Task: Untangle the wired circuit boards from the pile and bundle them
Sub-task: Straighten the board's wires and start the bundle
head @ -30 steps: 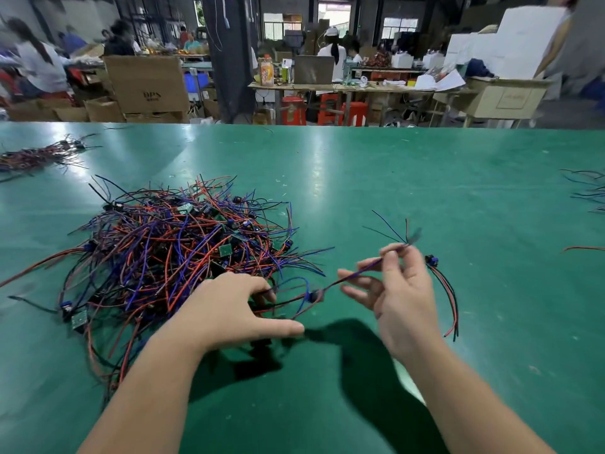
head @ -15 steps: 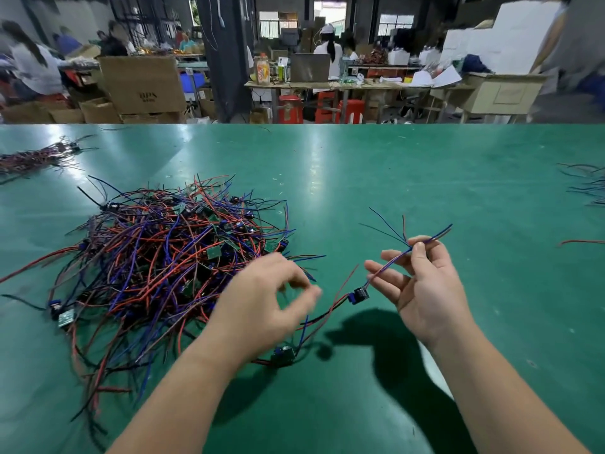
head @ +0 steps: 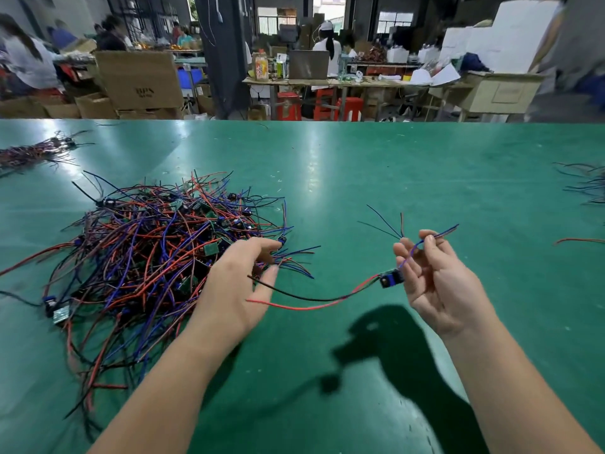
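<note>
On a glossy green tabletop [head: 360, 178], brown cardboard boxes [head: 137, 80] behind, lay the tangled red-blue-black wire pile [head: 147, 257]. The right hand [head: 438, 283] pinched the wire of a small blue circuit board [head: 389, 279]; the left hand [head: 239, 283] spread its fingers, released.

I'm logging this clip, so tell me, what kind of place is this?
Most likely an electronics assembly workshop or small factory: a pile of wired circuit boards on a long green table, stacked cardboard boxes behind, and workers at cluttered benches.
</note>
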`<state>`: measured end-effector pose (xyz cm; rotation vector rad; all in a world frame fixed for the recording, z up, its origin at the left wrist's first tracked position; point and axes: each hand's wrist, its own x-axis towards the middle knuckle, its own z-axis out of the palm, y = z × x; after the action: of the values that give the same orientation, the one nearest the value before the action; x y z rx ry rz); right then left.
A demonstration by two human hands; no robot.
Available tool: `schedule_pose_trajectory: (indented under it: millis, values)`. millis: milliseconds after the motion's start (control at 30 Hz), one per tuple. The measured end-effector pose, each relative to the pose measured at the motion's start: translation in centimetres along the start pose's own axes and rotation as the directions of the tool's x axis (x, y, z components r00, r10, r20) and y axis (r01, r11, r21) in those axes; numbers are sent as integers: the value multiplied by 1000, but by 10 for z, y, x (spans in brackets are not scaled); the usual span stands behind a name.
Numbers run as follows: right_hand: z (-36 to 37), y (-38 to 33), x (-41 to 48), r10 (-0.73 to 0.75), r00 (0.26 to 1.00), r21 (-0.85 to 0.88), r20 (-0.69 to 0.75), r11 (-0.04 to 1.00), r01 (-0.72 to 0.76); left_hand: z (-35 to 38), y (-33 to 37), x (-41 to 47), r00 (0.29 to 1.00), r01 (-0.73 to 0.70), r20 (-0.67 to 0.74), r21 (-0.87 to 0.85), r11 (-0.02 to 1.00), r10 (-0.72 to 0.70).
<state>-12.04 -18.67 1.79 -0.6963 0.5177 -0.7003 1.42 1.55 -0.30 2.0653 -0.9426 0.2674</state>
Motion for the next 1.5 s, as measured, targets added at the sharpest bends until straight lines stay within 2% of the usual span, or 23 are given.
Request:
schedule_pose_trajectory:
  millis: [33,67,100,133,167,200,233,267,333,433,500,533,633,833,933,1067,1200,1300,1400,1500]
  values:
    - [1,-1,-1,34,999,4,17,999,-34,2,8,0,998,64,1,-193,979,-65]
    - [3,0,-2,57,998,-9,36,998,-57,5,14,0,983,185,71,-406,895,-171]
    - [4,2,-4,68,996,-45,53,997,-65,7,21,-1,943,332,214,-585,740,-254]
    - [6,5,-6,70,995,-102,65,993,-63,8,26,-2,870,490,400,-647,584,-287]
    - [8,10,-7,70,994,-167,81,984,-56,8,29,-4,776,621,570,-614,487,-270]
    - [9,17,-9,74,992,-224,103,973,-49,11,31,-7,692,694,685,-546,469,-227]
    - [10,23,-11,81,989,-269,128,962,-44,15,35,-11,632,724,754,-493,483,-177]
    - [12,29,-12,82,986,-307,148,951,-33,20,38,-17,607,715,785,-473,514,-121]
    - [13,38,-15,45,984,-375,171,927,23,30,45,-27,616,704,783,-496,507,-89]
    - [12,45,-15,-19,982,-425,185,900,98,41,48,-32,649,714,754,-557,425,-103]
    - [8,45,-14,61,972,-466,228,883,54,42,48,-31,677,706,727,-599,378,-113]
    - [6,44,-14,136,955,-541,264,840,30,42,47,-30,691,700,711,-614,364,-129]
    - [4,41,-18,318,893,-724,319,690,13,40,43,-28,701,699,692,-618,360,-171]
    - [3,44,-17,295,902,-641,314,767,-28,33,38,-24,642,743,753,-564,361,-144]
    - [3,47,-19,264,909,-664,322,747,18,35,40,-26,629,765,744,-540,350,-226]
    - [1,47,-15,221,934,-702,280,711,42,37,41,-27,616,766,751,-502,402,-237]
    - [0,40,-6,185,970,-640,159,767,-41,36,42,-28,610,750,762,-469,466,-216]
    - [-2,26,3,91,993,-535,80,844,-34,34,45,-31,622,674,772,-445,590,-128]
    - [-6,16,8,22,1000,-439,10,898,-15,33,49,-31,575,660,817,-424,621,-54]
    - [-8,16,10,-28,999,-400,-32,916,13,31,49,-31,556,649,831,-431,627,-4]
